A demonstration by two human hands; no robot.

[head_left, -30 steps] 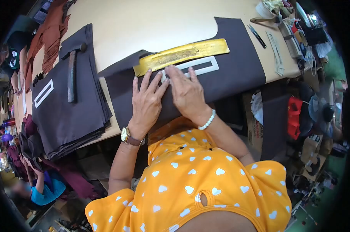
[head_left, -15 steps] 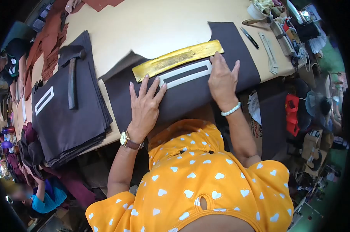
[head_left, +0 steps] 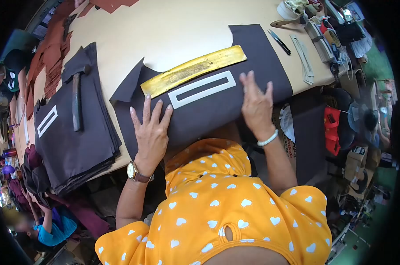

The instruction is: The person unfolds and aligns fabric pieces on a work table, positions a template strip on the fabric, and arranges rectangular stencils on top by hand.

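Observation:
A dark fabric-like panel (head_left: 200,112) lies in front of me at the table's edge. On it sits a white rectangular frame (head_left: 202,90) with a long slot. Just beyond the frame rests a long yellow bar (head_left: 193,70) with a worn, dark-smudged face. My left hand (head_left: 152,134) lies with spread fingers on the panel, left of the frame and below the bar's left end. My right hand (head_left: 257,106) is over the panel's right part, fingers apart and holding nothing, to the right of the frame; whether it touches the panel I cannot tell.
To the left is a stack of dark panels (head_left: 63,152) with a hammer (head_left: 78,97) and another white frame (head_left: 47,121) on top. At right lie a cutter knife (head_left: 279,42), pale strips (head_left: 302,59) and a brush (head_left: 286,22). A person (head_left: 54,225) is at lower left.
My right hand has come off the frame's right end and opened. My left hand has shifted left, away from the frame. The whole view has slid slightly.

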